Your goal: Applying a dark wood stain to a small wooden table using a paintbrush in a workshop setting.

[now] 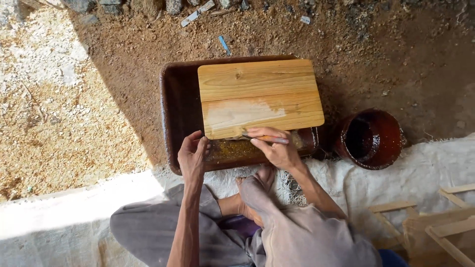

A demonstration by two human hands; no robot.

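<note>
Two hands are being used at the near edge of a wooden board [261, 98]: the right hand [277, 148] is closed around a thin brush [264, 138] whose tip is touching that edge, while the left hand [193, 157] is resting open on the rim of the dark tray [175, 113] carrying the board. A paler, uncoated patch is showing in the lower half of the wood; even strokes along the grain would be needed there. A glazed brown pot [370, 138] is standing just beside the tray on the dirt floor [123, 64].
</note>
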